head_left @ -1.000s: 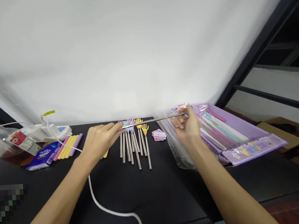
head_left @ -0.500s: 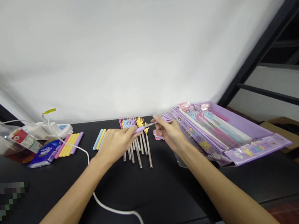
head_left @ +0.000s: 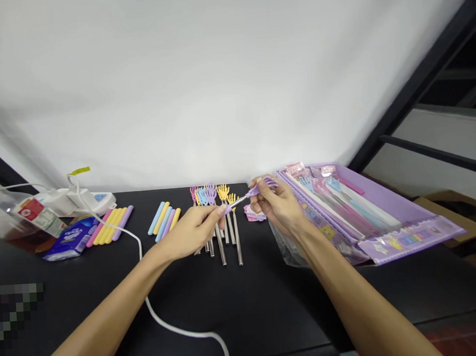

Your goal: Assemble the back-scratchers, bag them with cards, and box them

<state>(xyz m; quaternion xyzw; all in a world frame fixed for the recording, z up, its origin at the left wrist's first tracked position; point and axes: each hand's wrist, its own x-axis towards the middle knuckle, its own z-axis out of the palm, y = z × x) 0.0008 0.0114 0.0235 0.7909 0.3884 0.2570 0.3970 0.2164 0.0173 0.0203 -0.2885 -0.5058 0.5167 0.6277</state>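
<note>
My left hand (head_left: 196, 229) is closed around the purple handle end of a back scratcher (head_left: 240, 201) with a short metal shaft. At its other end, the fingers of my right hand (head_left: 280, 205) pinch the base of the purple claw-shaped head. Just beyond my left hand lie several back scratchers (head_left: 223, 192) with pink, yellow, blue and purple claw heads and bare metal rods. Pastel handle tubes (head_left: 160, 220) are grouped left of them, partly behind my left hand. Small printed cards (head_left: 254, 213) lie beside my right hand.
An opened purple display box (head_left: 388, 195) with bagged back scratchers stands at the right. More handle tubes (head_left: 112, 227) lie at the left by a blue packet (head_left: 73, 239), a tilted bottle (head_left: 27, 223) and a power strip (head_left: 102, 201). A white cable (head_left: 172, 328) crosses the black table.
My left hand has shifted slightly right along with the handle, uncovering more of the pastel tubes. My right hand has turned somewhat, and more of the purple claw head's base shows.
</note>
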